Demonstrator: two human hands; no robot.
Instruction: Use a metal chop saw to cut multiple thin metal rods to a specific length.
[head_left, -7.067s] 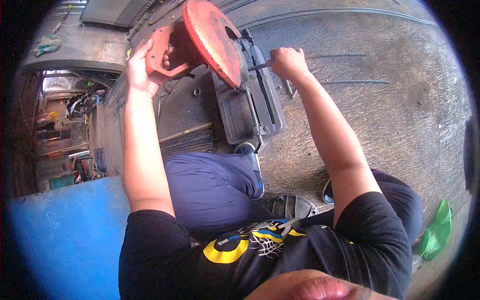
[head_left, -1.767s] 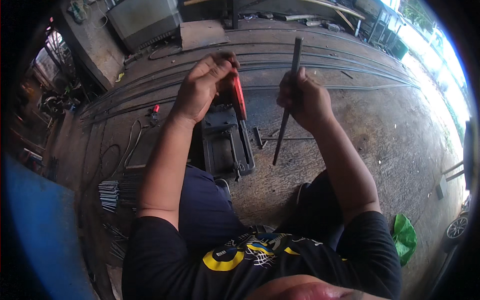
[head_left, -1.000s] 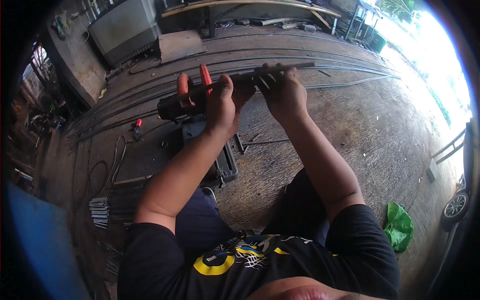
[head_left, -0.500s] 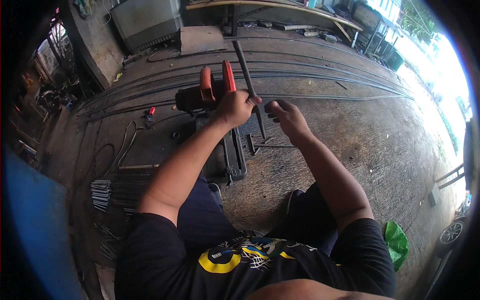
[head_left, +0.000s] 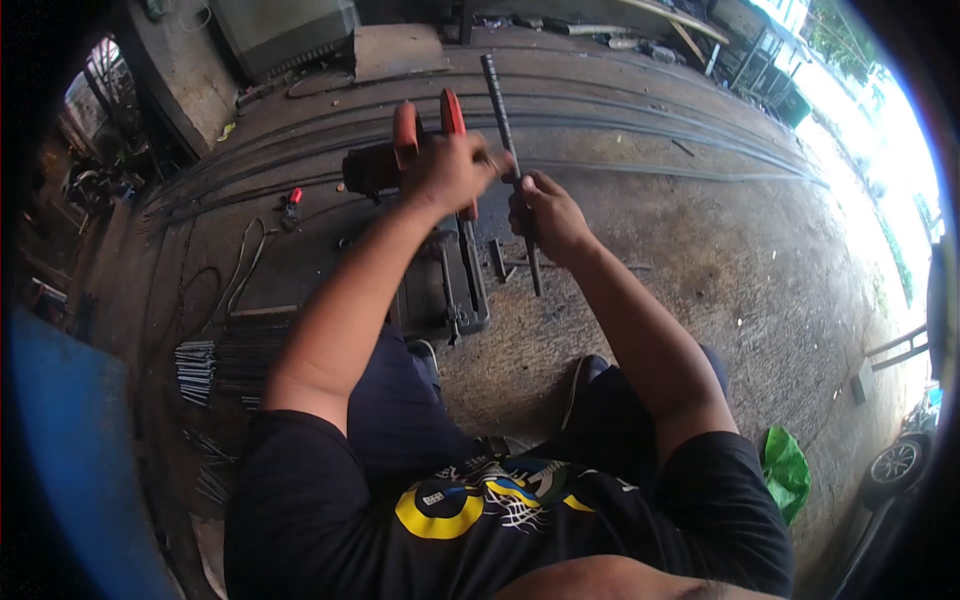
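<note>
Head view: your right hand has its fingers curled tight around a dark ribbed steel rod, held nearly upright; your left hand pinches the same rod higher up. Half a second ago the right hand was open and off it. Behind sits the red-handled cutter on its dark base; cut rods lie left, a green bag right

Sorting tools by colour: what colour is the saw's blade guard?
Orange-red, seen in the head view: blade guard beside the left hand.
</note>
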